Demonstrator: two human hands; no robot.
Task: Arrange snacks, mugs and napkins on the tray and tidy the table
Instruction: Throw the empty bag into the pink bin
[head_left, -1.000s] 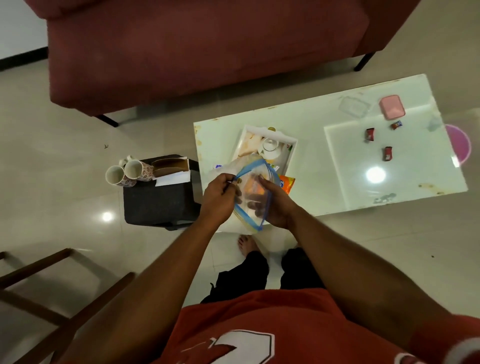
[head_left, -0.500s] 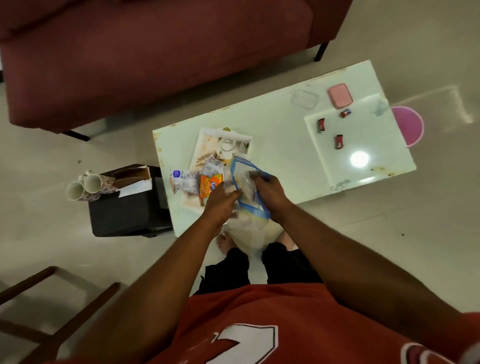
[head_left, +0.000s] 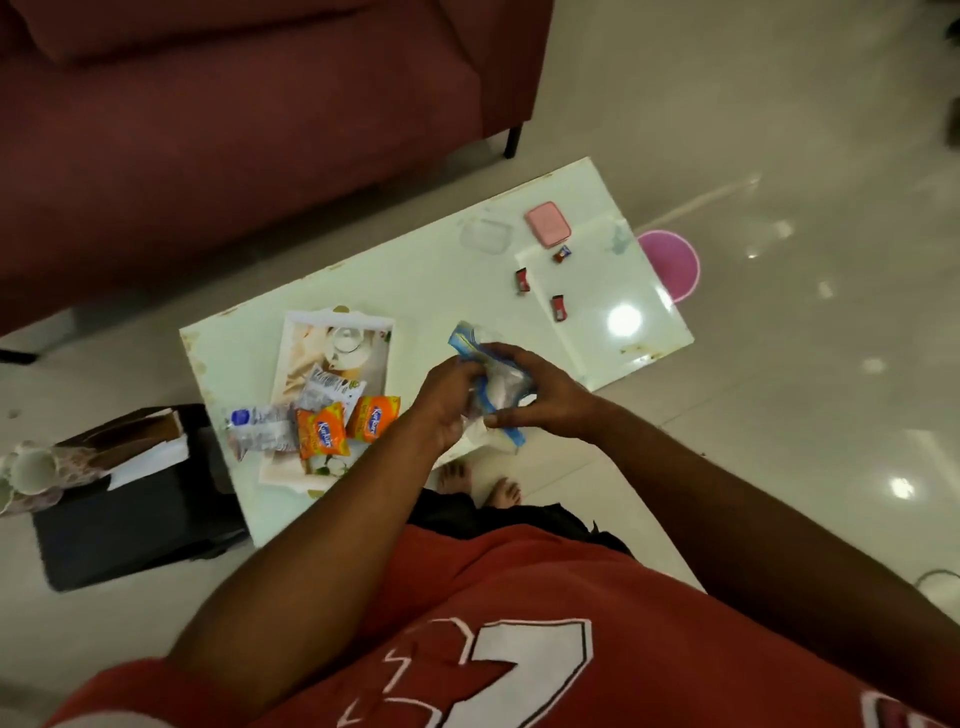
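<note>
Both hands crumple a clear plastic bag with a blue zip edge (head_left: 491, 376) above the near edge of the white table (head_left: 441, 280). My left hand (head_left: 447, 400) grips its left side and my right hand (head_left: 535, 395) curls round its right side. The white printed tray (head_left: 291, 343) lies on the table's left part. It carries two orange snack packets (head_left: 322, 434), a silvery packet (head_left: 330, 389) and a glass (head_left: 348, 340). A clear packet with a blue label (head_left: 257, 426) overhangs the tray's left rim. Patterned mugs (head_left: 31, 470) lie on a black stool (head_left: 130, 509) beside a napkin box (head_left: 140, 447).
Three small red sweets (head_left: 558, 306), a pink box (head_left: 547, 224) and a clear lid (head_left: 485, 235) lie at the table's far end. A pink bucket (head_left: 672, 265) stands on the floor beyond it. A dark red sofa (head_left: 234, 104) runs behind the table.
The open bag has been squeezed together between both hands. The snack packets that it hid now show on the tray. My view has shifted right and closer.
</note>
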